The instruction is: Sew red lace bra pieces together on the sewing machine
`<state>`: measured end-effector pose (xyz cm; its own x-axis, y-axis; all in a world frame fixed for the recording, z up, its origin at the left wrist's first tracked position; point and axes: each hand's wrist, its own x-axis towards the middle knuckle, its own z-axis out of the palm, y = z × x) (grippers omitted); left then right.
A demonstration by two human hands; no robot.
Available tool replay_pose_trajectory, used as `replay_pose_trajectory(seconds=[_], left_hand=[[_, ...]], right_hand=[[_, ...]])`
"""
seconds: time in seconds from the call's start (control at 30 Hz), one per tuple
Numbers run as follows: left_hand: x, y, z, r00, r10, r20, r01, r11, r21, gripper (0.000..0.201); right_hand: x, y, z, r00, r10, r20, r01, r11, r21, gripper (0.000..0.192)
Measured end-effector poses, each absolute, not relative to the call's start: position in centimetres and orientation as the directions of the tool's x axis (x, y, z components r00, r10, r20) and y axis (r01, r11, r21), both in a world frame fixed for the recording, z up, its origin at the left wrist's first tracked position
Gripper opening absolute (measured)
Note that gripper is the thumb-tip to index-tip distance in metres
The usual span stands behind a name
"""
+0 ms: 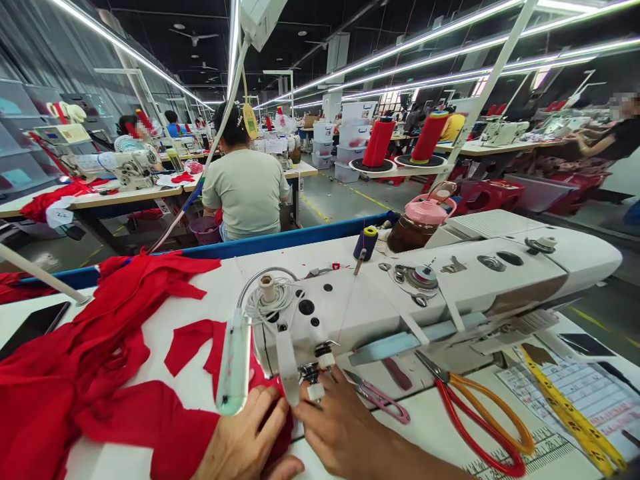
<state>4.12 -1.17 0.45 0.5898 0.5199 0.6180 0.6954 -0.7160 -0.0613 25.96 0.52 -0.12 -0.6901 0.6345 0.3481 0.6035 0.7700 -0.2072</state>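
My left hand lies on red fabric at the sewing machine's needle end, its fingers lying forward side by side and its thumb apart. Close on the right, my right hand has bent fingers around the needle and presser-foot area. Machine parts partly cover those fingertips, so what they pinch cannot be made out. Beside my left fingers hangs a pale green, clear plate. More red cut pieces are heaped to the left.
Right of my hands lie pink-handled snips, large scissors, a yellow tape measure and a written sheet. Red thread cones stand behind the machine, near a pink-lidded jar. A co-worker sits ahead, back turned.
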Motion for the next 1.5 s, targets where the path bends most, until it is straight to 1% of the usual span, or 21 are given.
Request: replay_pose_trajectory(seconds=[0.07,0.13,0.33,0.43,0.6,0.8,0.93,1.03,1.17,1.27,1.33,1.5], left_hand=[[3.8,-1.1,0.9,0.614,0.504,0.607,0.692,-0.714,-0.107,0.054],[3.7,-1.1,1.0,0.618,0.5,0.607,0.699,-0.702,-0.133,0.053],[4.7,-1.7,-0.1,0.534,0.511,0.674,0.75,-0.655,-0.097,0.055],[4.7,-1.8,-0.5,0.494,0.527,0.692,0.767,-0.638,-0.062,0.053],[4.2,-1.6,0.4,0.535,0.546,0.645,0.742,-0.669,-0.049,0.043],[4.4,-1.3,1.9,0.517,0.551,0.655,0.735,-0.678,-0.01,0.041],[4.3,-1.2,2.1,0.497,0.57,0.655,0.737,-0.676,0.029,0.039],[4.1,-1.1,1.9,0.537,0.579,0.614,0.725,-0.689,0.016,0.036],[3.7,-1.1,1.2,0.555,0.6,0.576,0.738,-0.674,-0.008,0.031],[3.5,-1.2,0.3,0.546,0.639,0.541,0.749,-0.662,0.026,0.029],[3.4,-1.4,-0.4,0.529,0.655,0.54,0.759,-0.65,0.045,0.029],[2.9,-1.5,-1.4,0.515,0.647,0.562,0.775,-0.631,0.017,0.032]], right_hand=[[26.0,0.4,0.0,-0.696,0.649,0.307,0.621,0.759,-0.197,0.018],[26.0,0.4,0.1,-0.706,0.647,0.288,0.62,0.761,-0.192,0.017],[26.1,0.9,0.2,-0.683,0.618,0.388,0.609,0.776,-0.164,0.015],[26.1,0.8,0.1,-0.682,0.611,0.401,0.613,0.777,-0.141,0.012],[26.0,0.4,-0.1,-0.674,0.627,0.39,0.644,0.758,-0.105,0.011],[26.0,0.3,-0.3,-0.669,0.624,0.404,0.651,0.754,-0.089,0.011],[25.8,0.4,-0.1,-0.664,0.601,0.445,0.625,0.772,-0.111,0.019],[25.6,0.5,0.1,-0.645,0.595,0.48,0.627,0.771,-0.114,0.02],[25.7,0.6,0.2,-0.636,0.598,0.488,0.629,0.768,-0.121,0.012],[25.8,0.6,0.3,-0.646,0.595,0.478,0.621,0.774,-0.123,0.013],[25.8,0.6,0.4,-0.666,0.598,0.445,0.622,0.775,-0.111,0.014],[25.7,0.6,0.4,-0.678,0.639,0.363,0.645,0.754,-0.122,0.015]])
